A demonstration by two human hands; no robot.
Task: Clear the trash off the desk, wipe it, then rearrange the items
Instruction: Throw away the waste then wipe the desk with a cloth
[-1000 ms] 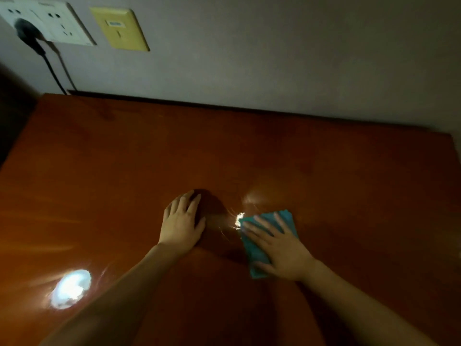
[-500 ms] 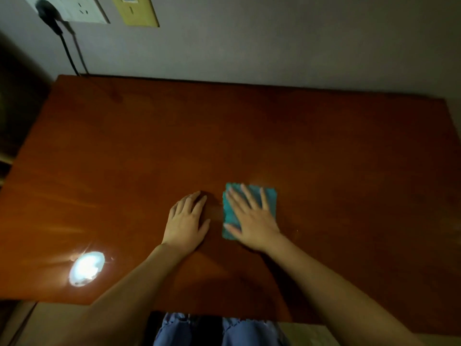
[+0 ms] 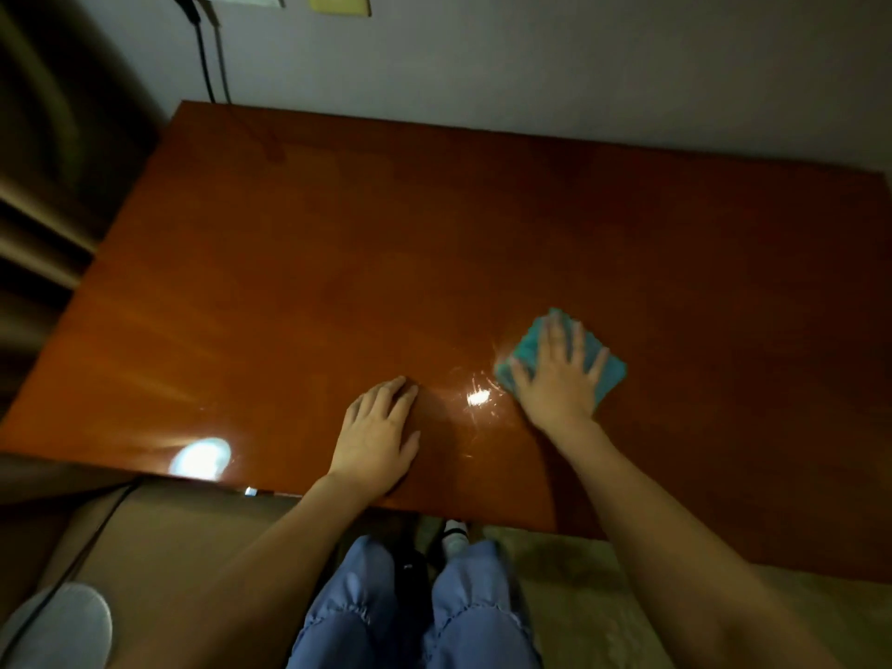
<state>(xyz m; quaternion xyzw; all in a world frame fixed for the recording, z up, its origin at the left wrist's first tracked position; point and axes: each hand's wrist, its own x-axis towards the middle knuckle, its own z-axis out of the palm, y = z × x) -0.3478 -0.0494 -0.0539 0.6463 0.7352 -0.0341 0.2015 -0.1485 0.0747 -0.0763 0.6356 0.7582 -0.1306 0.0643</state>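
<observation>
1. R hand (image 3: 560,379) flat, fingers spread, pressing the teal cloth (image 3: 610,374) onto the desk (image 3: 434,243), right of centre, nr the front edge.
2. L hand (image 3: 379,437) flat on the wood, fingers relaxed, gripping nothing; looks like a brace.
3. Key relation: cloth sits directly under R hand, well apart from L; bare desk runs away to the far side and right, so R is the nearer one to sweep it.
4. Hard to see: dim light, cloth blurred, half covered by fingers. Glare spots (image 3: 200,458) hide the surface. No trash or items visible.
</observation>
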